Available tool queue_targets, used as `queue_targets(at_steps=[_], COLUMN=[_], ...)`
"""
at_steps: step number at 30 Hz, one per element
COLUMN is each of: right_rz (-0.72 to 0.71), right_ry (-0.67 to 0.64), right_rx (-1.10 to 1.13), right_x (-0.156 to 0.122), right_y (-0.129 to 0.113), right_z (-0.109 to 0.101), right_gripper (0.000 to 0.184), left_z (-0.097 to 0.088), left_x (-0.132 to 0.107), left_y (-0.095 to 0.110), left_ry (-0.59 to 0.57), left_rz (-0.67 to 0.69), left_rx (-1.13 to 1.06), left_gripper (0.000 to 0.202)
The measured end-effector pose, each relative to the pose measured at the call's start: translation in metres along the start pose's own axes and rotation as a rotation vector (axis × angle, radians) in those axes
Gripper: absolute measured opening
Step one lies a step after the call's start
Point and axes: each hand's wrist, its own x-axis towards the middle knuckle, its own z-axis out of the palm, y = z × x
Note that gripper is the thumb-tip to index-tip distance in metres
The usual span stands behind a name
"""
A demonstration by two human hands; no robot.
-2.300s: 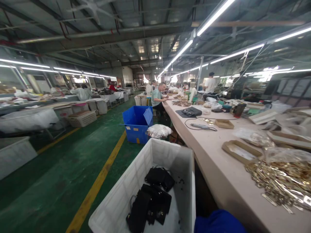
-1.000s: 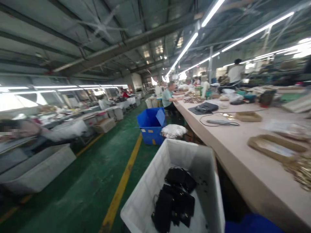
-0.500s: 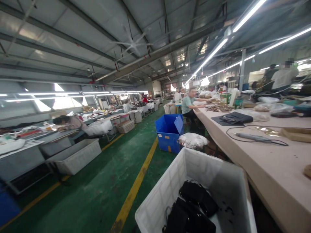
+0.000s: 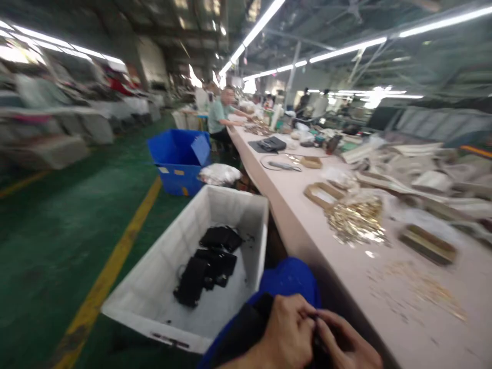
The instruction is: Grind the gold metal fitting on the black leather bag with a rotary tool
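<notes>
At the bottom of the head view, my left hand [image 4: 288, 328] and my right hand [image 4: 346, 338] meet over my lap. Both are closed, fingertips pinched together on a small dark piece [image 4: 316, 330] whose shape is mostly hidden by the fingers. Black material [image 4: 238, 333] lies over my blue-clothed leg [image 4: 291, 281], beside my left hand; whether it joins the dark piece I cannot tell. Just ahead on the left stands a white plastic bin [image 4: 154, 302], with several black pouch-like items [image 4: 192, 279] lying inside.
To my right runs a long pale table [image 4: 307, 241]. On it lie a heap of shiny gold metal parts [image 4: 357, 218], cardboard trays [image 4: 428, 244], a corded tool [image 4: 282, 165] and a black bag [image 4: 269, 143]. Beyond the bin are a blue box [image 4: 179, 164] and a seated co-worker [image 4: 219, 115].
My view has swung right and down. Both hands, my lap and the gold parts on the table have come into sight; the left-hand workbenches have shifted toward the left edge.
</notes>
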Motion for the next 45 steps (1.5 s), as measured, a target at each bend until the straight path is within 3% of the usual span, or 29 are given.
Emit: queue_targets(at_steps=[2,4,10,21,26,33,39,45], right_rz=[0.095,0.173,0.22,0.246,0.256,0.265,0.223,0.205], right_ry=[-0.061,-0.085,-0.097,-0.113,-0.14,-0.033,0.024,0.061], right_rx=[0.008,0.119,0.234,0.241,0.281,0.271,0.256,0.266], right_x=[-0.002,-0.002,-0.002,0.0,0.0,0.002,0.001,0.001], right_y=[0.01,0.013,0.006,0.006,0.01,0.009,0.009,0.013], right_z=[-0.025,-0.03,-0.015,-0.021,-0.022,-0.019,-0.017,-0.016], right_gripper=[0.038,0.036,0.03,0.035,0.031,0.034,0.032,0.032], left_z=[0.015,0.016,0.007,0.012,0.012,0.01,0.015,0.018], left_x=[0.005,0.01,0.013,0.014,0.016,0.009,0.013,0.019], left_y=[-0.005,-0.008,-0.013,-0.01,-0.011,-0.008,-0.003,-0.007], left_ry=[-0.038,-0.055,-0.021,-0.027,-0.02,-0.088,-0.03,0.001], left_rz=[-0.004,0.003,-0.026,-0.045,-0.045,-0.047,-0.223,-0.236], left_rx=[-0.04,-0.074,-0.119,-0.238,-0.183,-0.038,-0.201,-0.22], left_gripper=[0.012,0.017,0.017,0.014,0.013,0.031,0.026,0.024])
